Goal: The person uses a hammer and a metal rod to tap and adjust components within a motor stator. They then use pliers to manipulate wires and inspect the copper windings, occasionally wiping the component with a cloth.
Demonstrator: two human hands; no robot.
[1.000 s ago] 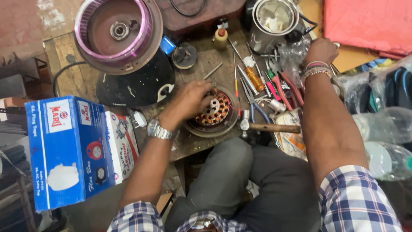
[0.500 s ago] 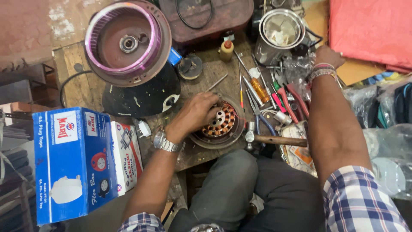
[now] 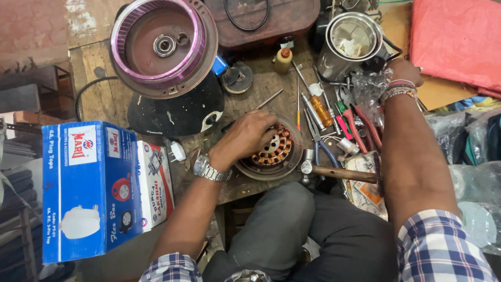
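Stator point(image 3: 274, 151) sits at the bench's front edge, left hand point(image 3: 248, 137) still cupped over its copper windings; right hand point(image 3: 402, 70) has reached farther into the plastic bags point(image 3: 368, 86), grip hidden.

Left hand point(image 3: 249, 137) laid on a round motor stator point(image 3: 272, 151) with copper windings, fingers curled over its left rim, a metal wristwatch point(image 3: 208, 169) on that wrist; right hand point(image 3: 404, 71) reaching far right, near a steel jar point(image 3: 348, 44), bangles on the wrist, whatever the fingers touch hidden; a hammer point(image 3: 339, 172) lying just right of the stator, wooden handle pointing right; screwdrivers point(image 3: 318, 107) and red-handled pliers point(image 3: 360, 125) scattered between the two hands; a purple-rimmed fan housing point(image 3: 162, 47) at far left on the wooden bench point(image 3: 94, 83); a blue carton point(image 3: 88, 193) standing near left.
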